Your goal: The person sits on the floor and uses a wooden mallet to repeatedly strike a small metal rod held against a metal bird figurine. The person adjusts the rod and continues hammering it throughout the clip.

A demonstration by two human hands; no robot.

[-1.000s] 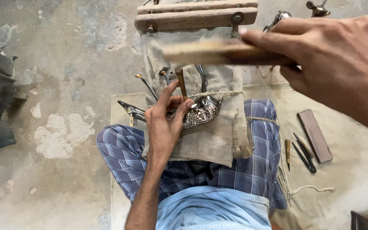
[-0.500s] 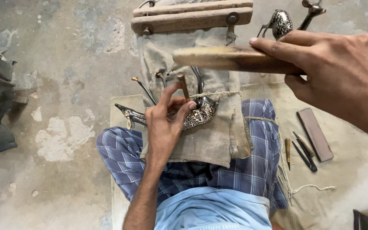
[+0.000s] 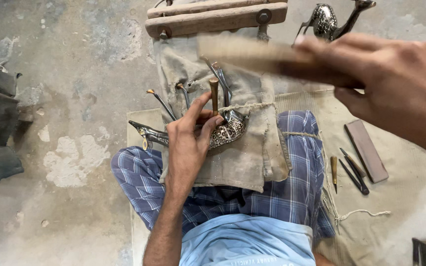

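Two hands work over a cloth-covered lap: the right hand (image 3: 395, 83), clenched on a blurred wooden mallet (image 3: 252, 51), hangs above the left hand (image 3: 191, 138), whose grip pinches a small chisel (image 3: 214, 96) upright on an engraved metal piece (image 3: 225, 132). A skewed blow might hit fingers or slip the chisel. No packages, labels or signs show.

Person wore light blue shirt (image 3: 245, 241), hem with small dark lettering, lower edge of view. Above shirt: blue-and-white checked wrap (image 3: 277, 197) over both legs, plaid of dark and pale blue bands. Forearms bare, no sleeves, no watch, no rings seen. Left hand (image 3: 188, 143) above shirt; right hand (image 3: 390, 83) blurred, nearer camera.
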